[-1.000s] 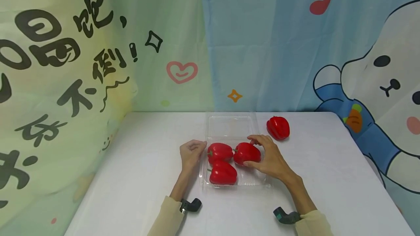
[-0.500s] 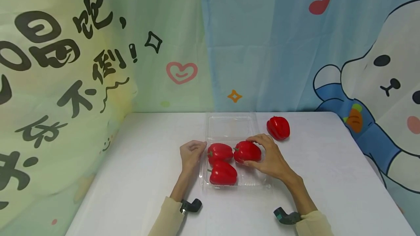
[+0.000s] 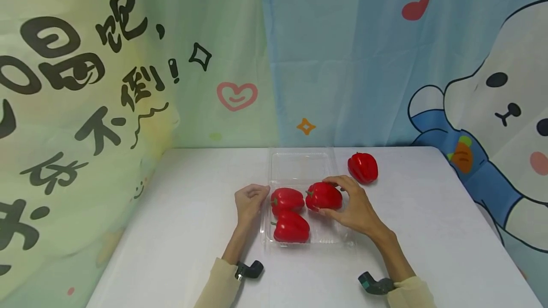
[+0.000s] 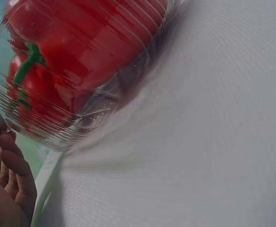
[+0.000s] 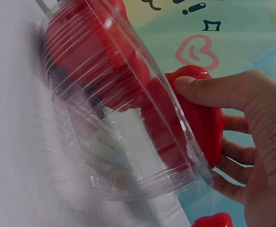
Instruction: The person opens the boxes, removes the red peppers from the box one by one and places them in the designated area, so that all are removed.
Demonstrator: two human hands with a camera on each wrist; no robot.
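Note:
A clear plastic clamshell container (image 3: 325, 234) lies on the table with its lid folded back. Two red bell peppers sit in its left half, a rear one (image 3: 287, 201) and a front one (image 3: 291, 227). My left hand (image 3: 249, 203) pinches the container's left rim between thumb and finger, as the left wrist view also shows. In the back right part, my right hand (image 3: 353, 206) grips a third red bell pepper (image 3: 324, 196), thumb in front and fingers behind. The right wrist view shows this pepper partly above the container's rim.
Another red bell pepper (image 3: 363, 168) rests on the white table (image 3: 197, 232), behind and right of the container. The transparent lid (image 3: 299, 165) lies flat toward the table's back edge. A printed curtain (image 3: 222, 27) hangs behind.
My right hand has raised the gripped bell pepper slightly and shifted it a little to the right. The left hand stays at the container's rim.

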